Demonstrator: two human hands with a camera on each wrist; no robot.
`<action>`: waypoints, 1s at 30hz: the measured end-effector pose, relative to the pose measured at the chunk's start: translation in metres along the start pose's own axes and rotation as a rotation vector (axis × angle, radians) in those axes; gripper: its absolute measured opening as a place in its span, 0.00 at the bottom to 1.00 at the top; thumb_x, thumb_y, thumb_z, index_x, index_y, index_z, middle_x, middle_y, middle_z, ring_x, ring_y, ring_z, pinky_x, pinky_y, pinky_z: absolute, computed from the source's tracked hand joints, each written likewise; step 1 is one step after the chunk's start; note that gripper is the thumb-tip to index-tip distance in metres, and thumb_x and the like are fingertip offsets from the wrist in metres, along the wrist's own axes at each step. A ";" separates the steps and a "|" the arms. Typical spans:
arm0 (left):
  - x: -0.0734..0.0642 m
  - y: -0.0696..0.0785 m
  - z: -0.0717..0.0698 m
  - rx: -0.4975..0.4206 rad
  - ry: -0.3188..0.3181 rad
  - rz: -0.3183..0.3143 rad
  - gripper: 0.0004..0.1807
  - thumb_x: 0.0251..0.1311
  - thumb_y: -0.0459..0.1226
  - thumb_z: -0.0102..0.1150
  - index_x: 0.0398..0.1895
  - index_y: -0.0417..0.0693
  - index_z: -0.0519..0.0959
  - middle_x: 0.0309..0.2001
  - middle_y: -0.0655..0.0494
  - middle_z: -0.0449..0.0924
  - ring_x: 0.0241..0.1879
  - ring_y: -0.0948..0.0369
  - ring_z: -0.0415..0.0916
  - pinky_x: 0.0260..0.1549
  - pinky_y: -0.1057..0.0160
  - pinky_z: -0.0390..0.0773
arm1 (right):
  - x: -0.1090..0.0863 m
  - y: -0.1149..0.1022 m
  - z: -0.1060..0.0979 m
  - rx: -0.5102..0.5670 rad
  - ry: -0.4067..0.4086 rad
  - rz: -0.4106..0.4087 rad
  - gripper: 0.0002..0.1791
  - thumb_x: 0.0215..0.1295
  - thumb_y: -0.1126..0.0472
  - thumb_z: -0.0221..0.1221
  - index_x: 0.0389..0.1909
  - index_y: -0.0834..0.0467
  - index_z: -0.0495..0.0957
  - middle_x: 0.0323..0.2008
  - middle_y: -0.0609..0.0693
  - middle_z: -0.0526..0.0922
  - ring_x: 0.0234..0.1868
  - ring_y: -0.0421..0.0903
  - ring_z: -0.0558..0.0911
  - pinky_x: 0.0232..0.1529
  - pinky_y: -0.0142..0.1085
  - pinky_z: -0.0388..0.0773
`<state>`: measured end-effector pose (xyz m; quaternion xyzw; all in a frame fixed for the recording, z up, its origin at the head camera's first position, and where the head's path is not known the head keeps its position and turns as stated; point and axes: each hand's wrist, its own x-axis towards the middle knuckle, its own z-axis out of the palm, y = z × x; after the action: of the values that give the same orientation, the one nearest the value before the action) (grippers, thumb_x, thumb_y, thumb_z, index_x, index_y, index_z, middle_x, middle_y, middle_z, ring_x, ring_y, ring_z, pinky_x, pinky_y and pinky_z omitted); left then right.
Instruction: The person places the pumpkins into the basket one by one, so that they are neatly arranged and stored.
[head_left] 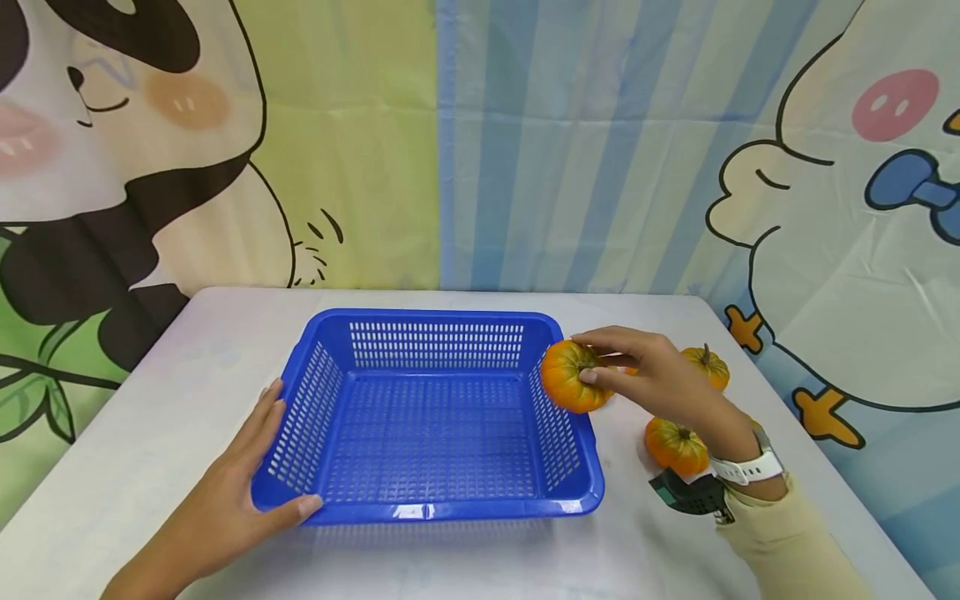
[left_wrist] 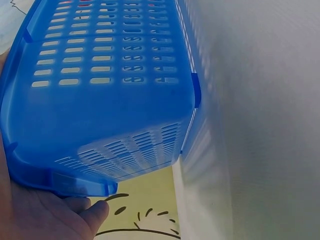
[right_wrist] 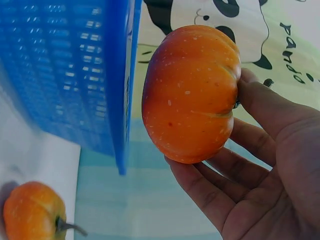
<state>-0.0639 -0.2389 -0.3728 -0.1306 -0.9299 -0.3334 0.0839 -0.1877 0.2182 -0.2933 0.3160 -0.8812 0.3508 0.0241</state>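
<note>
A small orange pumpkin (head_left: 567,377) is pinched between the thumb and fingers of my right hand (head_left: 660,375), just over the right rim of a blue plastic basket (head_left: 435,510). In the right wrist view, the held pumpkin (right_wrist: 190,95) shows its smooth orange side close beside the basket wall (right_wrist: 75,65). My left hand (head_left: 225,492) rests against the basket's front left corner, its fingers straight along the left rim and its thumb on the front rim. The left wrist view shows that hand (left_wrist: 55,215) touching the rim from outside. Bare slotted floor shows inside the basket.
On the white table (head_left: 480,567), right of the basket, sit more pumpkins, one nearer (head_left: 675,446) and one farther back (head_left: 707,367), partly hidden by my right hand and arm. Cartoon-printed curtains (head_left: 570,150) hang behind and to the right of the table.
</note>
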 end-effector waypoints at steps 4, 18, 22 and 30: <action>0.000 -0.001 0.001 -0.001 0.002 0.007 0.61 0.49 0.48 0.72 0.78 0.47 0.40 0.78 0.60 0.29 0.75 0.46 0.34 0.62 0.28 0.46 | 0.011 -0.006 0.006 0.028 -0.035 -0.040 0.23 0.64 0.59 0.64 0.60 0.56 0.77 0.54 0.48 0.80 0.55 0.47 0.79 0.51 0.40 0.79; 0.000 -0.001 0.002 -0.002 0.008 0.007 0.61 0.49 0.48 0.72 0.78 0.47 0.41 0.78 0.60 0.29 0.75 0.46 0.35 0.61 0.27 0.47 | 0.050 -0.028 0.028 0.011 -0.208 -0.210 0.22 0.63 0.59 0.65 0.58 0.59 0.78 0.52 0.47 0.81 0.52 0.43 0.79 0.51 0.36 0.79; 0.000 -0.002 0.002 -0.008 0.006 0.009 0.61 0.49 0.47 0.72 0.78 0.47 0.41 0.78 0.60 0.29 0.75 0.46 0.35 0.61 0.27 0.47 | 0.055 -0.029 0.031 0.013 -0.207 -0.231 0.22 0.63 0.58 0.64 0.58 0.59 0.78 0.52 0.48 0.81 0.52 0.43 0.79 0.51 0.36 0.79; 0.002 -0.001 0.001 0.012 -0.009 -0.025 0.61 0.50 0.50 0.72 0.78 0.47 0.40 0.78 0.60 0.28 0.75 0.45 0.34 0.57 0.25 0.50 | 0.064 -0.035 0.033 0.061 -0.184 -0.260 0.23 0.61 0.61 0.66 0.58 0.61 0.78 0.53 0.49 0.81 0.52 0.43 0.80 0.50 0.36 0.80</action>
<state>-0.0657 -0.2386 -0.3733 -0.1199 -0.9339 -0.3281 0.0761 -0.2131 0.1432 -0.2806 0.4588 -0.8202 0.3410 -0.0209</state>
